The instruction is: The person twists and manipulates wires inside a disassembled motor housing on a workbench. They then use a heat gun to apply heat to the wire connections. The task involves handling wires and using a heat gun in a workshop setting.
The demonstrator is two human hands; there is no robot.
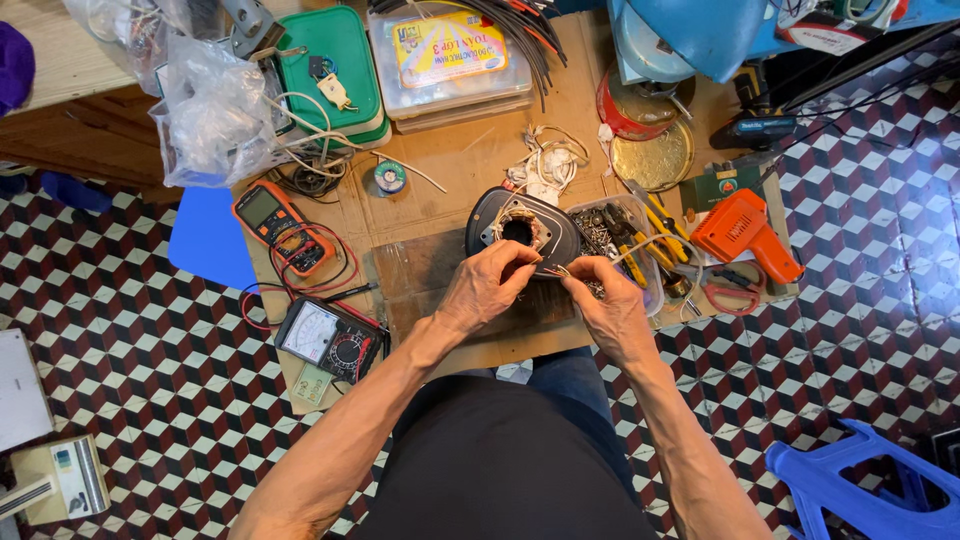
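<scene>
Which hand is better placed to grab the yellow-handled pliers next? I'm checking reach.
The right hand, probably. It sits beside the clear parts tray where the yellow-handled pliers lie; the left hand rests against the dark motor housing, farther off.

There is one view only, from a camera on the person's head, looking almost straight down from above the lap. It sits close enough that both forearms fill the lower frame, with the left hand (490, 285) and right hand (610, 300) meeting near the centre. Beyond the hands lies cardboard (470, 170); patterned floor (150, 350) spreads to either side.
</scene>
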